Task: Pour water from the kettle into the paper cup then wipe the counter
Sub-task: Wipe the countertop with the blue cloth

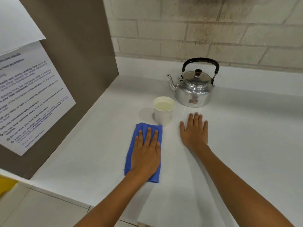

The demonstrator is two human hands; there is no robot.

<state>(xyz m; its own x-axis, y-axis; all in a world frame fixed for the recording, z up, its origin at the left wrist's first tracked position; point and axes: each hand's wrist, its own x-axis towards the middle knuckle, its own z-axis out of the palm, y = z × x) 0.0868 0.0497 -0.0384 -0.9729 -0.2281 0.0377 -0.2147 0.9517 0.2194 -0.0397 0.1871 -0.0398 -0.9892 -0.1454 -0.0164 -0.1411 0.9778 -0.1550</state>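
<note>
A white paper cup [164, 113] holding water stands on the white counter [237, 128]. Just behind it to the right is a shiny metal kettle [194, 90] with a black handle, lid on, spout pointing left. A folded blue cloth [131, 151] lies flat on the counter directly in front of the cup, its far edge almost touching the cup's base. My left hand [146, 154] lies palm down on the cloth, fingers stretched out, pressing it to the counter. My right hand [194, 132] rests flat on the bare counter to the right of the cup, fingers spread, holding nothing.
A brown side panel [73, 63] with a printed paper notice [27, 99] walls off the left. A pale brick wall [205, 30] runs along the back. The counter's front edge [82, 202] drops to a tiled floor at lower left.
</note>
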